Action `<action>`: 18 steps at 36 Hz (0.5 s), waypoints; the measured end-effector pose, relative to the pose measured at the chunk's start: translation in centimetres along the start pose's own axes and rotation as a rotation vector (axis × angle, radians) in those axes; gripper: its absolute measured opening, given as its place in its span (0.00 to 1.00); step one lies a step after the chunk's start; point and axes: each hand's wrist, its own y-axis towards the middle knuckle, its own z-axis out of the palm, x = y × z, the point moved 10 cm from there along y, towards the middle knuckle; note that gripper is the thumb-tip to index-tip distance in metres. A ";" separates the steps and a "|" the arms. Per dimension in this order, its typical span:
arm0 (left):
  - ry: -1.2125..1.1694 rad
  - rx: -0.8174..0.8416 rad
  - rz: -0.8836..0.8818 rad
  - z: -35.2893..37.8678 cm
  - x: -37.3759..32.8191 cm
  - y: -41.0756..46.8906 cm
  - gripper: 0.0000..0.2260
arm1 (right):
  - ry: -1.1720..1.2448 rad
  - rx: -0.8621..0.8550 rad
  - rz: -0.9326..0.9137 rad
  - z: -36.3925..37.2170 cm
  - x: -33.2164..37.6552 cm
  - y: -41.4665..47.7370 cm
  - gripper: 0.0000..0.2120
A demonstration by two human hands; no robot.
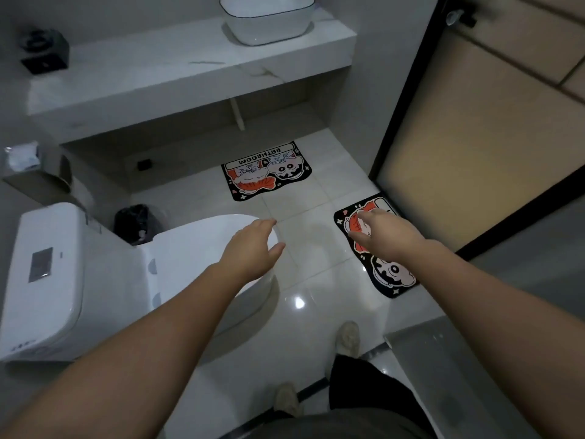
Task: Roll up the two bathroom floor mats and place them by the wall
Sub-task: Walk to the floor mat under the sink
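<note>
Two black cartoon floor mats lie flat on the white tiles. The far mat (266, 171), printed "BATHROOM", lies under the vanity counter. The near mat (384, 274) lies beside the glass door, partly hidden by my right arm. My left hand (253, 248) hangs open in the air over the front of the toilet lid, holding nothing. My right hand (384, 231) is stretched out above the near mat's upper end, fingers spread and pointing left, empty. Whether it touches the mat cannot be told.
A white toilet (95, 274) fills the left. A black bin (134, 223) stands behind it. The vanity counter (158, 77) carries a basin (267, 19). A frosted glass door with black frame (474, 153) bounds the right. My shoes (348, 339) stand at the threshold.
</note>
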 end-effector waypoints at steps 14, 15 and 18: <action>-0.028 -0.064 -0.118 -0.4 -0.5 16.3 0.26 | -0.033 0.018 -0.119 -4.4 -5.4 18.8 0.28; -0.029 -0.067 -0.123 -0.4 -0.7 17.3 0.26 | -0.036 0.032 -0.125 -4.5 -5.8 19.9 0.28; -0.050 -0.086 -0.154 -0.5 -0.7 20.2 0.26 | -0.044 0.073 -0.153 -5.1 -6.6 23.5 0.28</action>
